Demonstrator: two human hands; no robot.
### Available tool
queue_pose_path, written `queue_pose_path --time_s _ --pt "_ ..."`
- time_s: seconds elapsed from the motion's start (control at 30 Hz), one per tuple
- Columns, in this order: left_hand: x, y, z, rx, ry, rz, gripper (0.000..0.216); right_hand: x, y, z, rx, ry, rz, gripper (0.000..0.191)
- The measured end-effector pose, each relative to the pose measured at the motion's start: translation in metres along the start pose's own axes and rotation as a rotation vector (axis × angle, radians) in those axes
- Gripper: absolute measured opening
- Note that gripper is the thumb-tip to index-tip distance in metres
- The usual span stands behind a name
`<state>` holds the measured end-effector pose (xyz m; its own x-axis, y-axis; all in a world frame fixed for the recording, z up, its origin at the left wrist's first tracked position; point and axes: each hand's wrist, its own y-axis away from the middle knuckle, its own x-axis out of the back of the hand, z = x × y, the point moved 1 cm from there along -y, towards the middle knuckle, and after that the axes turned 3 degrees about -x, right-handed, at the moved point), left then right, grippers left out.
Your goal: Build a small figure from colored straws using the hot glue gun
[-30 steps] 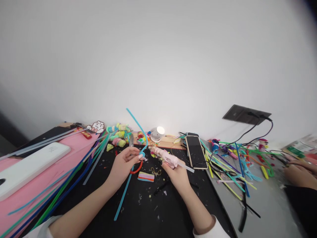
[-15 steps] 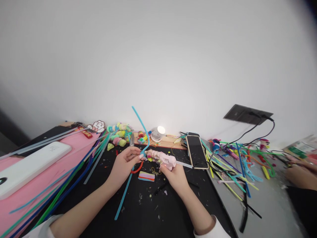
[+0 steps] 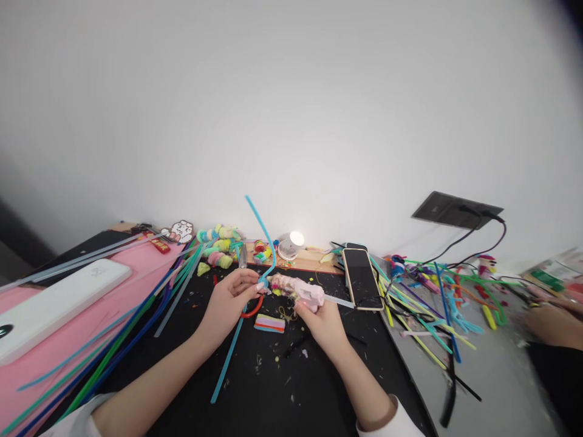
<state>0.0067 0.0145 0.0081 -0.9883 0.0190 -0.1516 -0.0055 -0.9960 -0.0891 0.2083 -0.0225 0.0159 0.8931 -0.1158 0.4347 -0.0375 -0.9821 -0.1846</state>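
Between the fingertips of my left hand (image 3: pixel 230 300) is a blue pipe cleaner (image 3: pixel 263 229), pinched at a small blue knot, its free end rising in a bend toward the wall. My right hand (image 3: pixel 327 328) is wrapped round a pale pink glue gun (image 3: pixel 310 294), whose smeared nozzle points left at the knot, touching it or very close. A translucent glue stick (image 3: pixel 339 301) pokes out of the gun's back. Under my left hand lie scissors with a red handle (image 3: pixel 253 308), partly hidden. A striped foam-like block (image 3: pixel 269 323) sits below the nozzle.
A phone (image 3: pixel 363 279) lies right of the glue gun, near a small lit lamp (image 3: pixel 291 244). Pipe cleaners (image 3: pixel 419 321) are scattered at right, with more at left by a white power bank (image 3: pixel 64 303). Another person's hand (image 3: pixel 555 321) is at far right.
The blue pipe cleaner's upper end has shifted slightly to the right. Both my hands keep nearly the same place and hold.
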Motion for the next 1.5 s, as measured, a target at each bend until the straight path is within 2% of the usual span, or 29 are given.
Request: queue_pose_path --time_s 0.3,0.47,1.07,1.27,1.5 --pt "0.0007 -0.0004 0.002 -0.027 -0.01 0.039 0.035 0.0006 -0.0003 0.0024 0.001 -0.017 0.001 0.035" --pt "0.0006 -0.0004 0.0025 -0.012 0.001 0.022 0.033 0.0007 -0.0006 0.0016 -0.009 -0.022 0.009 0.03" --pt "-0.0011 0.0008 0.0046 0.005 -0.054 0.002 0.03 -0.0001 -0.0004 0.0006 -0.022 -0.022 -0.008 0.039" --pt "-0.0003 0.0004 0.0056 -0.021 -0.056 0.022 0.026 0.0014 -0.0002 -0.0032 -0.042 -0.011 -0.001 0.033" --pt "0.0009 0.0007 0.0045 -0.024 -0.035 0.027 0.027 -0.0011 0.0003 0.0003 -0.001 0.015 -0.014 0.037"
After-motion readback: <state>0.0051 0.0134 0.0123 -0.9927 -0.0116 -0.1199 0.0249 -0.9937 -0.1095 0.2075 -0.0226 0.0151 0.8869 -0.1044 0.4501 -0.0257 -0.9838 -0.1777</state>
